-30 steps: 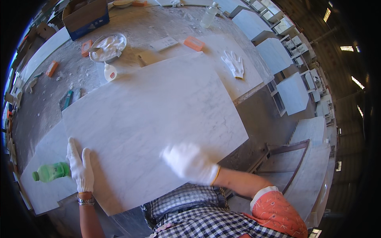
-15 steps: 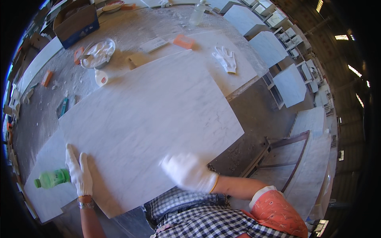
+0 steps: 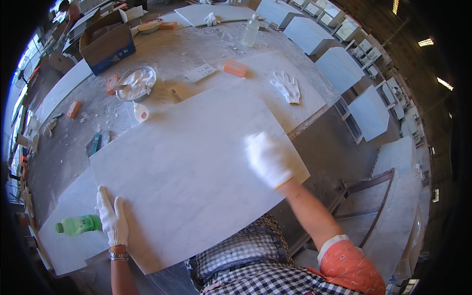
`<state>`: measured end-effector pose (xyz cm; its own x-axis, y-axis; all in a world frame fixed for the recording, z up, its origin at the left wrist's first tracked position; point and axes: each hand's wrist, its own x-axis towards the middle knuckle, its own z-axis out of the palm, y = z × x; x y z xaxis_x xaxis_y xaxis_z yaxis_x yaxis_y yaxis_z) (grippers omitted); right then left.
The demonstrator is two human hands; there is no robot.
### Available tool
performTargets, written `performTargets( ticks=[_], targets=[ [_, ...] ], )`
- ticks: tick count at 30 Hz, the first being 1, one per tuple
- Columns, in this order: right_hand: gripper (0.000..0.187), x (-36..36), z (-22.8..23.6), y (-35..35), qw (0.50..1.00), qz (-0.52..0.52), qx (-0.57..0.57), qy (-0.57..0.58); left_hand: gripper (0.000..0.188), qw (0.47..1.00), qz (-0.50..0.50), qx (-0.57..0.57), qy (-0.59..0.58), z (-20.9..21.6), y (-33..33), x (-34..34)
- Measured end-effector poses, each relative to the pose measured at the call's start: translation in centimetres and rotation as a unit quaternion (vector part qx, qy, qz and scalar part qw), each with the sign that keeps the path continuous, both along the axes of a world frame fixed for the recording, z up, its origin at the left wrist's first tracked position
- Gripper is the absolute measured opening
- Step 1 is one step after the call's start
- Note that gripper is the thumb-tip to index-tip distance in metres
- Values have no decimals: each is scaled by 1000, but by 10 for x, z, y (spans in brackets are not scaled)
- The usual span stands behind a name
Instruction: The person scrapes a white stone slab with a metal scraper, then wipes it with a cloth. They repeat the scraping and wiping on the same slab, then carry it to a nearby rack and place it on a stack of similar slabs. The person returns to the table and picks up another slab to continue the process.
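A large pale marble slab [image 3: 196, 172] with faint grey veins lies flat in front of me, its near corner reaching past the worktop. My left hand [image 3: 114, 221], in a white knit glove, rests along the slab's left edge with fingers stretched out and thumb apart. Just left of it a green plastic bottle [image 3: 81, 225] lies on its side on another pale slab [image 3: 64, 246]. Over the right part of the marble is my right hand [image 3: 268, 160], also white-gloved. Motion smears its fingers, so whether it holds anything is unclear.
Beyond the slab are a bowl of white paste [image 3: 140, 81], a small white bottle [image 3: 141, 113], orange blocks [image 3: 236, 68], a spare glove [image 3: 287, 88] and a clear bottle [image 3: 250, 32]. A cardboard box [image 3: 107, 44] stands far left. More slabs [image 3: 339, 71] line the right.
My right hand has swept away from my body and to the right across the slab. My left hand stays at the slab's left edge. The whole view has shifted slightly.
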<state>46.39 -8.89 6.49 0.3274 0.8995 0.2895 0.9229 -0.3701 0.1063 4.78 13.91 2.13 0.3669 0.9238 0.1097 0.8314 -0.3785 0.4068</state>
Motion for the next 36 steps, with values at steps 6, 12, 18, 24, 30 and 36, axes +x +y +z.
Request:
performTargets(
  ticks=[6, 12, 18, 24, 30, 36],
  targets=[
    [2, -156, -20, 37, 942, 314, 35, 112, 68, 1000, 2, -19, -14, 4, -1, 0],
    [15, 57, -7, 20, 988, -141, 15, 60, 69, 1000, 4, -8, 12, 2, -1, 1],
    [11, -30, -7, 21, 997, 82, 4, 8, 71, 999, 7, 3, 35, 1, -1, 1],
    [23, -144, -3, 21, 885, 425, -39, 188, 73, 959, -23, 126, 252, 14, -11, 13],
    [16, 9, 22, -3, 991, -49, 59, 110, 78, 942, -299, 79, 134, 38, -20, 62],
    [17, 41, 41, -36, 969, -86, 150, 178, 70, 970, -150, 142, 127, 30, 3, 191]
  ],
)
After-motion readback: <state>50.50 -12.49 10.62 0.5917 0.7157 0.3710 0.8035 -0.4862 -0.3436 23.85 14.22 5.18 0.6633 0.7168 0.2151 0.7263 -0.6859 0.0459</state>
